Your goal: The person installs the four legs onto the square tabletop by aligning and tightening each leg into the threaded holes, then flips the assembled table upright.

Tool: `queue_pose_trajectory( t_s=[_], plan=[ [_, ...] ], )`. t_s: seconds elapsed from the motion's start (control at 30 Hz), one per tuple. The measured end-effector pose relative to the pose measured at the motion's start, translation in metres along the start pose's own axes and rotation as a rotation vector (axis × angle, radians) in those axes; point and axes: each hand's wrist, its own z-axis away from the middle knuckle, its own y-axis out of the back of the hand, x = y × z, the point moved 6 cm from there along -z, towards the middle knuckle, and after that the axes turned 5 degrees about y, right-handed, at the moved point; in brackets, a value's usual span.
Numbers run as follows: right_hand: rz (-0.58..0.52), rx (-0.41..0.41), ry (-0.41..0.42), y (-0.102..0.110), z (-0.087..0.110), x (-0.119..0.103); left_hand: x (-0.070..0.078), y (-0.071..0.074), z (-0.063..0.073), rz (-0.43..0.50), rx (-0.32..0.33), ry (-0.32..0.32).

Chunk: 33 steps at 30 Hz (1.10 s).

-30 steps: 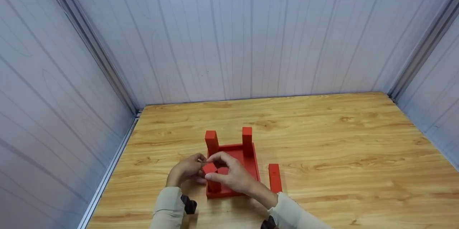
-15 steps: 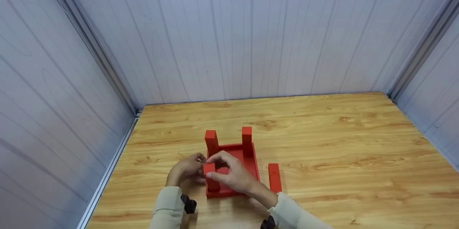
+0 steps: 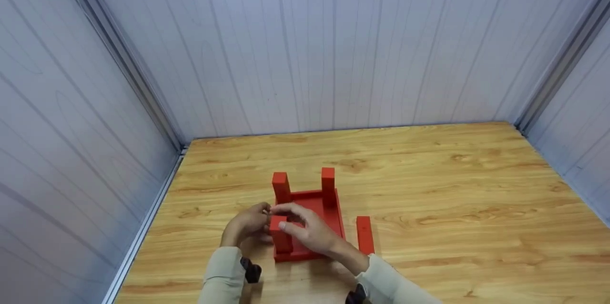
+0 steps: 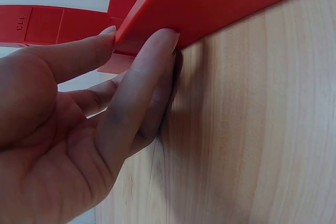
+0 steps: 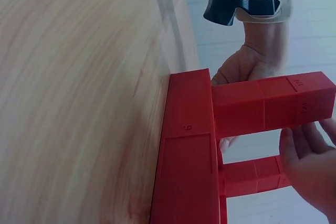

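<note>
A red rectangular tray (image 3: pixel 307 257) with a raised rim lies on the table. Red square posts stand upright at both far corners, the far left post (image 3: pixel 281 188) and the far right post (image 3: pixel 328 189). At the near left corner rises another upright post (image 3: pixel 281 239). My right hand (image 3: pixel 312 232) is at its top, thumb along one side, fingers loosely spread and not wrapped round it. On the tray's left side, my left hand (image 3: pixel 250 223) holds the wall; its thumb and fingertips touch the rim and outer face in the left wrist view.
One loose red post (image 3: pixel 365 236) lies on the wooden table (image 3: pixel 452 199) to the right of the tray. Pale panel walls (image 3: pixel 352 46) close off the back and both sides. Dark cameras sit on both wrists.
The near left post, tilted a second ago, now stands straight. My right thumb and fingers have loosened from its top and shifted slightly away. My left hand has stayed put.
</note>
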Motion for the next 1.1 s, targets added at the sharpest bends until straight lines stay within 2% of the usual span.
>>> queue_pose_trajectory(
  t_s=[0.17,0.33,0.47,0.67,0.83,0.9,1.03,1.1],
  plan=[
    [-0.096,-0.048,0.017,-0.002,-0.001,0.004,0.001,0.002,0.001,-0.065,0.024,-0.01],
    [-0.117,-0.045,0.025,-0.002,-0.001,0.004,0.001,0.001,0.0,-0.015,0.004,-0.008],
    [-0.121,-0.02,-0.004,0.0,-0.001,0.006,0.001,-0.001,0.0,0.016,-0.005,-0.001],
    [-0.067,0.034,-0.051,0.002,-0.002,0.007,0.001,-0.002,-0.001,0.068,-0.016,0.031],
    [-0.039,0.054,-0.052,0.002,-0.002,-0.012,0.001,-0.002,-0.002,0.096,-0.025,0.036],
    [-0.019,0.044,-0.052,0.001,-0.001,-0.01,0.001,-0.003,-0.001,0.098,-0.027,0.037],
    [0.032,0.012,-0.03,0.001,-0.001,0.007,0.001,-0.003,-0.001,0.095,-0.029,0.036],
    [0.044,0.008,-0.011,0.001,0.0,0.007,0.0,-0.003,-0.001,0.096,-0.03,0.034]
  ],
)
